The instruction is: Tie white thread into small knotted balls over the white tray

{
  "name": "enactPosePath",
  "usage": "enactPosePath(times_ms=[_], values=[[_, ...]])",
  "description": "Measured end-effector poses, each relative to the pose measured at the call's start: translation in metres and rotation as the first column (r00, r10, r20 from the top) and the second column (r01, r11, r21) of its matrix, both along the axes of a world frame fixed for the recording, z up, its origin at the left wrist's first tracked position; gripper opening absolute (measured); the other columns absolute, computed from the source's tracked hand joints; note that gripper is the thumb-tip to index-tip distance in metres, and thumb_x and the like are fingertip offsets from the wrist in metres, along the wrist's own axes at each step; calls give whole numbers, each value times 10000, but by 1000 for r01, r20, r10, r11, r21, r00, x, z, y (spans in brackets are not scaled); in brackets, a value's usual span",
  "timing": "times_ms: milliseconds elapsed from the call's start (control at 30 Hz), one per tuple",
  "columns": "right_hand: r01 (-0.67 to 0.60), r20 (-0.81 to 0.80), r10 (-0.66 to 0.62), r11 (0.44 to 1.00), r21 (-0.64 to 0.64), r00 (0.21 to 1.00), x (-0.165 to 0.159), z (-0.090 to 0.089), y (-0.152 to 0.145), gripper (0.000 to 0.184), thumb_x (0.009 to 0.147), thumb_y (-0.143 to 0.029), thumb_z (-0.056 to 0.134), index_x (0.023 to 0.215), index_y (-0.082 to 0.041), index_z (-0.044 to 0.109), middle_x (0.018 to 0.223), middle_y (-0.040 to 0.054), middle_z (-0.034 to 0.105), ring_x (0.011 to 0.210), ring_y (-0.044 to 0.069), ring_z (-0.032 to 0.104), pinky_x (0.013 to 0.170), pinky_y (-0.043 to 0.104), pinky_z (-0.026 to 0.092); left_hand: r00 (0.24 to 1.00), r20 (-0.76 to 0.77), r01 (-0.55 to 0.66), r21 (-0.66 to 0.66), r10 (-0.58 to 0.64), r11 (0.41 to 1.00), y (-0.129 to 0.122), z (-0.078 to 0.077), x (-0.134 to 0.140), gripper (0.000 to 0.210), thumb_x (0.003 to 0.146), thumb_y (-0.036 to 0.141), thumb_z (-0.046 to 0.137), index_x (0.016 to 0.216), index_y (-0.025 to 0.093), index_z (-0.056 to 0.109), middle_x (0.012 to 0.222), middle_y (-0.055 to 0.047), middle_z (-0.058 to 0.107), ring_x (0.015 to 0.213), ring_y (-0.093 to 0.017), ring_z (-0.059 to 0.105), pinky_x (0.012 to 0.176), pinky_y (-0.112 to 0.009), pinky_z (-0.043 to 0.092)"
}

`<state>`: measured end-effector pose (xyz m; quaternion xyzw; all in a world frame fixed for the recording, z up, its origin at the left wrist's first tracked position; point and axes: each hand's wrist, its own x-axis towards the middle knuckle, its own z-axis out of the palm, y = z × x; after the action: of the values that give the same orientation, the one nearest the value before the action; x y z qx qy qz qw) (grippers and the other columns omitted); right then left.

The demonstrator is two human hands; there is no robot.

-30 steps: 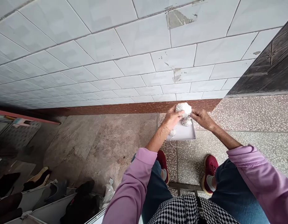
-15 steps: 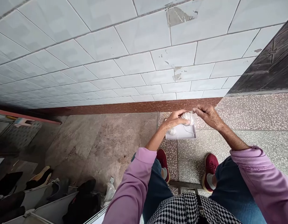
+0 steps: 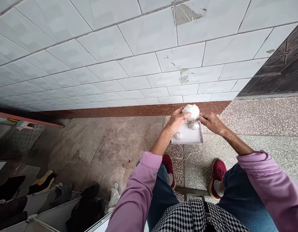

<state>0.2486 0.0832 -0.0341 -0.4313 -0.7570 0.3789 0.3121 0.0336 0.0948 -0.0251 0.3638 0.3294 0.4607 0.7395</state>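
My left hand (image 3: 176, 121) is wrapped round the left side of a ball of white yarn (image 3: 191, 111), held above a shallow white box lid (image 3: 189, 139). At the ball's lower right edge, my right hand (image 3: 211, 122) has its thumb and fingers pinched together on the yarn; the strand between them is too small to make out. Two smaller white yarn balls lie in the lid, one (image 3: 193, 125) under the held ball and the other (image 3: 178, 136) at the left. A loose white strand (image 3: 184, 159) loops over the lid's front edge onto the floor.
A white tiled wall (image 3: 144, 74) with a brown base strip rises in front. My red shoes (image 3: 218, 169) stand on the speckled floor, with a metal bar (image 3: 191, 191) between my legs. White bins with dark items (image 3: 86, 206) and a plastic bag (image 3: 113, 197) are at lower left.
The yarn ball has risen up and away from the lid, uncovering the smaller ball beneath. My right hand has come down to the ball's right edge. The strand now loops further onto the floor.
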Motion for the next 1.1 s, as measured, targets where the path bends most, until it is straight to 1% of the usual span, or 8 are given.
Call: enactPosePath(times_ms=[167,300,367,467,567,733,867,1100], values=[[-58,9,58,998,16,998,-10,5,-7,473,1061,-547,489,823,-186,679,737,50,649,667,188,560,668,337,388,994,-52,-90,75,94,993,4,-9,-1,591,623,383,959,1147,211,747,1116,-72,761,1033,-225,703,951,-381,543],[-84,-8,83,996,-33,996,-9,17,-14,535,1066,-609,505,764,-190,646,703,35,597,644,174,514,650,335,376,971,-185,-107,233,152,966,6,-16,-4,608,652,412,952,1185,212,741,1176,-84,763,1087,-245,697,995,-391,531],[-93,-28,92,994,-59,995,-7,24,-17,570,1066,-656,516,773,-187,655,692,23,576,630,164,490,636,330,370,950,-271,-74,294,158,953,5,-17,-6,605,682,419,938,1209,207,730,1205,-92,757,1110,-253,693,1006,-397,531],[-69,-73,67,997,-30,995,-3,33,-21,622,1053,-723,526,792,-180,678,703,25,590,644,162,502,629,323,379,931,-362,74,286,36,955,1,-13,-8,623,742,449,900,1283,215,699,1242,-107,737,1079,-251,697,929,-390,566],[-24,-118,27,999,29,993,-1,38,-21,648,1037,-761,538,773,-185,670,689,18,578,643,155,494,625,316,378,920,-373,214,220,-120,952,-8,-7,-5,658,759,486,887,1324,226,675,1227,-113,723,1018,-238,698,821,-363,584],[-6,-144,7,1000,11,990,0,40,-21,660,1025,-781,549,721,-198,605,673,5,534,645,148,478,615,306,375,943,-308,192,194,-126,962,-13,-6,0,650,702,517,935,1216,205,688,1097,-82,732,934,-196,687,794,-322,552],[2,-141,1,1000,23,990,2,38,-18,675,1007,-799,565,692,-202,578,652,-2,517,625,141,448,600,305,349,935,-338,187,213,-107,959,-9,-7,0,630,665,473,962,1167,192,707,1068,-68,741,923,-184,683,854,-335,536],[89,-221,-90,996,-13,971,9,31,-7,617,956,-755,685,702,-209,550,646,-20,464,608,130,398,563,294,309,903,-332,335,148,-272,931,-12,2,0,612,666,388,967,1192,188,728,1058,-70,727,899,-179,667,836,-332,531]])
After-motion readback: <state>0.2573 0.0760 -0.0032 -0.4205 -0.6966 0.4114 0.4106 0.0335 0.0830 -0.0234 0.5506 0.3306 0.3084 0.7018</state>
